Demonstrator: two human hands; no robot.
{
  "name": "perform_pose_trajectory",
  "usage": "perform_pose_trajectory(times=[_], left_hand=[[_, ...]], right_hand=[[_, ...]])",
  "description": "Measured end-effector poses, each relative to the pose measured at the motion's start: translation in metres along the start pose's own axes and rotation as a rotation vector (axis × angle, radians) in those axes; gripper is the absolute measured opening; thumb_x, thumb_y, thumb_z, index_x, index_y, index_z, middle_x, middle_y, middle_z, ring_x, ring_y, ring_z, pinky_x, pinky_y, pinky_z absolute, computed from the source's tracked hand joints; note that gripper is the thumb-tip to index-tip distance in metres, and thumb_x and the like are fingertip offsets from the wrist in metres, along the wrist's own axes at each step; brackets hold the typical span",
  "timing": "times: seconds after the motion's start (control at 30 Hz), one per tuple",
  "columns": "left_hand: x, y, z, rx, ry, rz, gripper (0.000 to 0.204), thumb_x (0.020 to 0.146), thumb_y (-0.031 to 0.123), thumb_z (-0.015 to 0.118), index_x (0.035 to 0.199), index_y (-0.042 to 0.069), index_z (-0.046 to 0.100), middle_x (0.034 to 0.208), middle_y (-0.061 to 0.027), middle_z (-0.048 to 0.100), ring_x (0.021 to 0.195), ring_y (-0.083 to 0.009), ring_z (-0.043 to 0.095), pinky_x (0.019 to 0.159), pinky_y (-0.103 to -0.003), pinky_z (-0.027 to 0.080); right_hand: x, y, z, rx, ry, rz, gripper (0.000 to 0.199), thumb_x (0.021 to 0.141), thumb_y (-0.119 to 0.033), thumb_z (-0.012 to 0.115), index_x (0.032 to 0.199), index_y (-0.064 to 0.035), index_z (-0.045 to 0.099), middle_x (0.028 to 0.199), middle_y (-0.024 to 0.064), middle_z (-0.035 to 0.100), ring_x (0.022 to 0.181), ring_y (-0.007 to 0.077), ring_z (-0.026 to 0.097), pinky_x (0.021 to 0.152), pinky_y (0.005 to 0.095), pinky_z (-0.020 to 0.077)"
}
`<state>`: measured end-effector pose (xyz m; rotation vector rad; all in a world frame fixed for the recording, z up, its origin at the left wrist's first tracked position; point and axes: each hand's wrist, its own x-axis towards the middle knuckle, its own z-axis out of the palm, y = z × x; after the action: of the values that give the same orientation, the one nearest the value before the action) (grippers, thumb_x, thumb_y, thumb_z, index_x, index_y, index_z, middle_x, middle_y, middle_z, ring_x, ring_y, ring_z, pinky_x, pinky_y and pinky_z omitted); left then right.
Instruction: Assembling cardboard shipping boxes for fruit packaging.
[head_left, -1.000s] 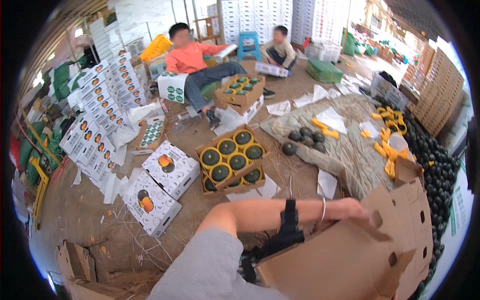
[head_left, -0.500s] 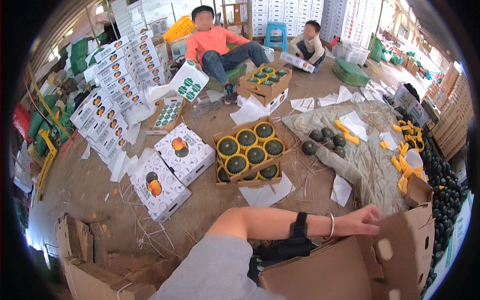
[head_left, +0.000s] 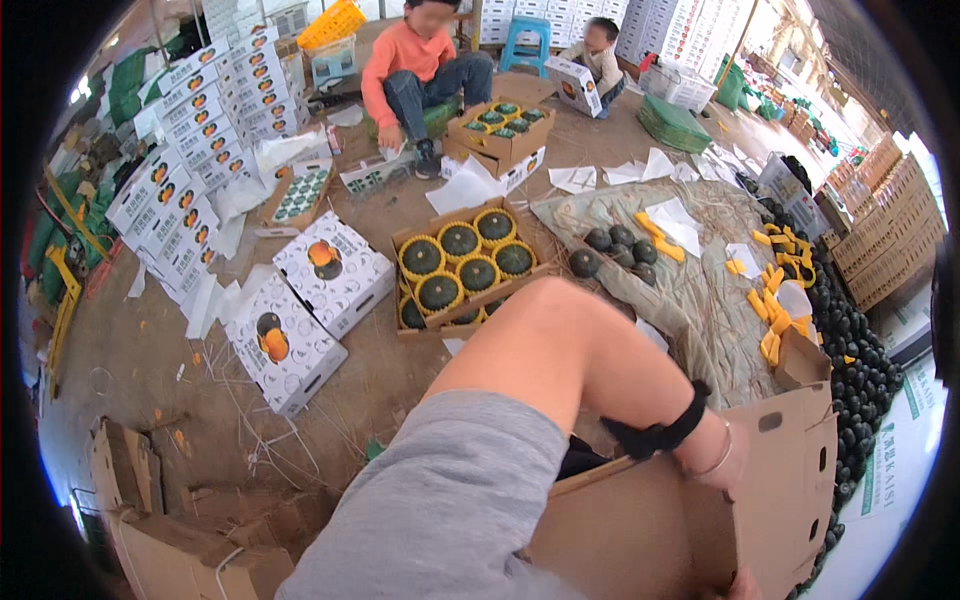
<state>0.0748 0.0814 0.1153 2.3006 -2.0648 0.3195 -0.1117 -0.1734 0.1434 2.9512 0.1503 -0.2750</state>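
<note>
A brown cardboard box (head_left: pixel 625 525) with raised walls stands low in front of me, its far panel (head_left: pixel 790 450) cut with handholds. My left hand (head_left: pixel 728 462) reaches down over the box's inner wall, with its fingers hidden. A bracelet and a black strap circle that arm. At the lower edge only a bit of my right hand (head_left: pixel 743 584) shows, touching the bottom end of the same wall. Beyond my elbow, an open carton (head_left: pixel 470 308) holds dark green pumpkins (head_left: pixel 440 292) in yellow foam nets.
White printed cartons (head_left: pixel 335 270) lie left of the pumpkin carton. Loose pumpkins (head_left: pixel 584 263) rest on a tarp (head_left: pixel 690 330) near yellow foam nets (head_left: pixel 770 325). A dark green pile (head_left: pixel 855 400) lines the right side. Two people (head_left: pixel 425 70) sit at the back, by cartons.
My left hand has gone from above the box down to its inner wall. My right hand has come into view. The seated person has lowered the label sheet; the other has tilted a carton up.
</note>
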Motion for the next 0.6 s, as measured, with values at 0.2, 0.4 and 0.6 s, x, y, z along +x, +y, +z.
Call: perform_pose_trajectory(times=[0.2,0.4,0.6], left_hand=[[0.005,-0.001,-0.006,0.055,-0.139,-0.086,0.02,0.073,0.014,0.062,0.092,0.009,0.07,0.089,-0.0092,0.068,0.083,-0.0285,0.064,0.067,-0.039,0.051],[0.0,0.003,-0.013,0.05,-0.184,-0.15,0.021,0.073,0.015,0.064,0.092,0.01,0.07,0.091,-0.0071,0.068,0.086,-0.0258,0.064,0.069,-0.037,0.051],[0.024,0.009,0.005,0.01,-0.153,-0.184,0.022,0.074,0.017,0.063,0.095,0.012,0.069,0.096,-0.0062,0.067,0.09,-0.0241,0.063,0.071,-0.037,0.051]], right_hand=[[0.006,0.004,0.008,-0.048,0.188,-0.045,0.029,0.079,-0.023,0.065,0.097,-0.0031,0.056,0.082,0.0182,0.06,0.075,0.0371,0.058,0.065,0.0436,0.0468],[0.005,-0.006,0.004,-0.005,0.26,-0.067,0.031,0.081,-0.028,0.063,0.097,-0.0029,0.057,0.083,0.0185,0.06,0.075,0.0377,0.058,0.064,0.0432,0.0468],[-0.003,0.009,0.013,0.006,0.243,-0.039,0.034,0.08,-0.03,0.063,0.101,-0.0035,0.057,0.083,0.0191,0.06,0.075,0.0384,0.058,0.064,0.0443,0.0462]])
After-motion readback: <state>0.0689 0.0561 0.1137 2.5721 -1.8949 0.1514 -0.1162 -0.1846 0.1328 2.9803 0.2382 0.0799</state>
